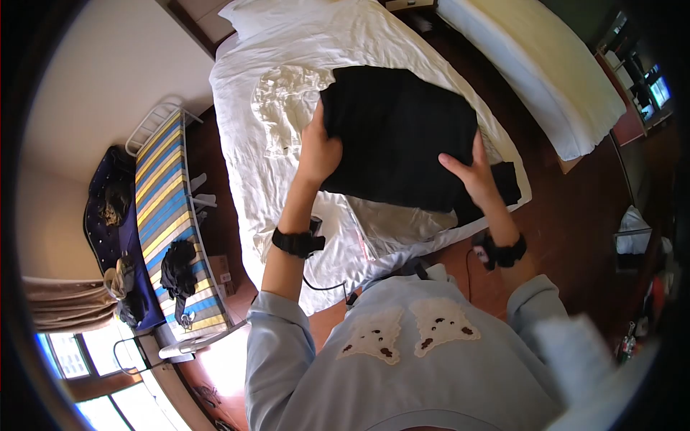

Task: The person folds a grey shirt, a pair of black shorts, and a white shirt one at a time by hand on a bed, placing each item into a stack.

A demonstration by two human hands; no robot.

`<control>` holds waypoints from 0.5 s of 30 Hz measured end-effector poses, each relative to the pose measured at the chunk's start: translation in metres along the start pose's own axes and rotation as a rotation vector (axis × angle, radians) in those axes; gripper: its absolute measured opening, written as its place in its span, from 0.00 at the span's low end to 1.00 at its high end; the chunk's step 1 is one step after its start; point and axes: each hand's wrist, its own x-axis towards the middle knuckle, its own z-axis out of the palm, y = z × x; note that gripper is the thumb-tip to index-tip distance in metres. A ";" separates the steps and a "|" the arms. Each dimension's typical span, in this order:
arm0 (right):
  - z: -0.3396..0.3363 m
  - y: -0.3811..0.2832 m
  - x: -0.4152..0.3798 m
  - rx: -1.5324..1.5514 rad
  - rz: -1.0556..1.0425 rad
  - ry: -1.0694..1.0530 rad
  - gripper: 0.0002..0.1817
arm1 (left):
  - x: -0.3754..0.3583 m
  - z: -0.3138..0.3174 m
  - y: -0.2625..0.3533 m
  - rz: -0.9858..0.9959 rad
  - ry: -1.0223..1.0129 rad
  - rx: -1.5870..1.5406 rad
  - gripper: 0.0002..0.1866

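Observation:
Both hands hold a folded black garment [399, 133] up over the white bed. My left hand [320, 149] grips its left edge, with the thumb over the front and the other fingers mostly behind the cloth. At the right edge, my right hand [474, 172] pinches the fabric, its thumb on the front face. Beyond my left hand, a cream ruffled garment [280, 108] lies on the bed, partly covered by the black cloth in this view. Another piece of black cloth [507, 183] shows behind my right hand at the bed's edge.
White bedding [248, 154] spreads under the work, with a pillow [262, 18] at the far end. A narrow striped bed [162, 187] stands left, carrying dark clothing [178, 269]. A white-covered bed [535, 65] is to the right. Cables hang from my wrist straps [295, 243].

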 end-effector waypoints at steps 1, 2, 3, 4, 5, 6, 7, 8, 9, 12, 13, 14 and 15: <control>0.001 0.005 -0.008 0.141 0.044 0.062 0.37 | 0.008 0.002 0.002 -0.031 -0.079 0.037 0.33; 0.004 0.004 -0.017 0.267 0.177 0.186 0.39 | 0.017 0.007 0.004 0.032 -0.125 0.041 0.33; 0.005 0.004 -0.024 0.383 0.320 0.279 0.39 | 0.024 0.013 -0.002 0.000 -0.192 0.021 0.32; 0.005 0.005 -0.030 0.498 0.462 0.373 0.40 | 0.028 0.019 -0.012 -0.032 -0.260 0.001 0.32; 0.004 0.008 -0.036 0.614 0.604 0.467 0.41 | 0.032 0.026 -0.018 -0.064 -0.328 -0.019 0.31; 0.002 0.017 -0.043 0.636 0.664 0.454 0.41 | 0.033 0.030 -0.013 -0.111 -0.404 -0.060 0.31; 0.001 0.031 -0.052 0.644 0.665 0.434 0.41 | 0.032 0.036 -0.016 -0.156 -0.470 -0.022 0.31; 0.001 0.046 -0.062 0.652 0.665 0.414 0.41 | 0.030 0.041 -0.024 -0.199 -0.537 0.017 0.31; -0.001 0.056 -0.071 0.660 0.665 0.394 0.40 | 0.029 0.047 -0.033 -0.241 -0.604 0.057 0.31; 0.006 0.067 -0.093 0.825 0.833 0.316 0.30 | 0.019 0.062 -0.080 -0.288 -0.846 0.061 0.30; 0.008 0.072 -0.101 0.890 0.894 0.275 0.28 | 0.018 0.067 -0.082 -0.364 -0.977 0.010 0.30; 0.011 0.078 -0.109 0.903 0.950 0.260 0.25 | 0.017 0.071 -0.084 -0.441 -1.105 -0.041 0.30; 0.013 0.084 -0.118 0.915 1.004 0.244 0.23 | 0.017 0.075 -0.088 -0.515 -1.230 -0.094 0.30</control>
